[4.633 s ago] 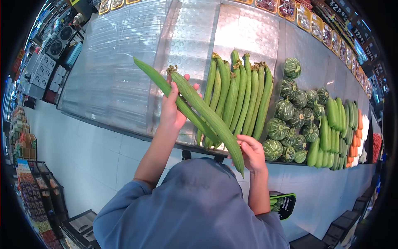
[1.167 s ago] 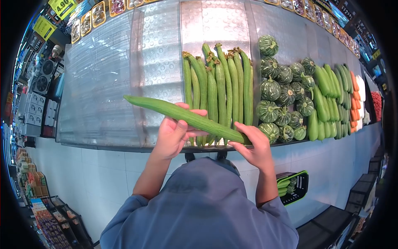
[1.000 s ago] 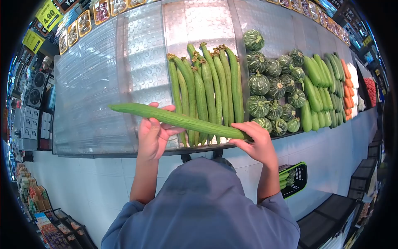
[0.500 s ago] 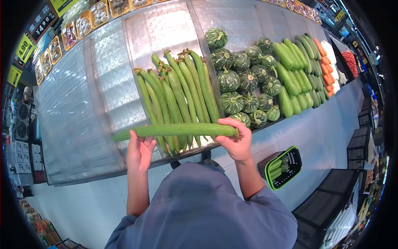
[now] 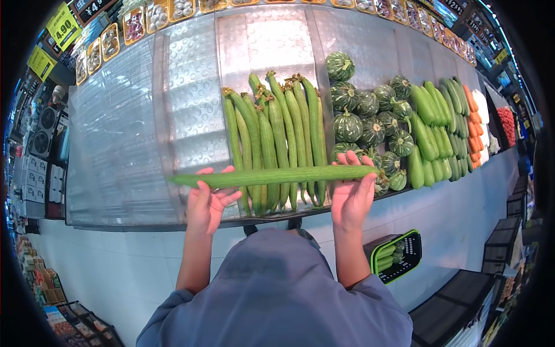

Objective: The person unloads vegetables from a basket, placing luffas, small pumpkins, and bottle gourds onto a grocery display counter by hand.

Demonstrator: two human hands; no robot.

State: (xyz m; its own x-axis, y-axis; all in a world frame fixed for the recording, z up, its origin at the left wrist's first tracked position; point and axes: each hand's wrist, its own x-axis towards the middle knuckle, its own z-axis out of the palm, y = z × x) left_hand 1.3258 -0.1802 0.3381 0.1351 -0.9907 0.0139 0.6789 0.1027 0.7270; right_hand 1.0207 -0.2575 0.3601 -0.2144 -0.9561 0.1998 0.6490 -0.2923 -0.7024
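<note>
A long green ridged gourd lies level across both of my hands, above the front of the metal counter. My left hand supports its tapered end, thumb in front and fingers behind, loosely curled. At the stem end my right hand holds it with the palm up and the thumb over it. Behind the held gourd, several similar gourds lie side by side on the counter, their dry brown tips toward the back. Striped round squashes are piled to their right, just beyond my right hand.
Light green squashes, cucumbers, carrots and white vegetables continue along the counter to the right. Packaged trays line the back edge. A black basket with a green rim holds vegetables at the lower right. Dark crates stand beyond.
The two gourds first held are now one. My right hand has turned from gripping the stem end from above to palm up beneath it. The view has shifted, and the gourd is level.
</note>
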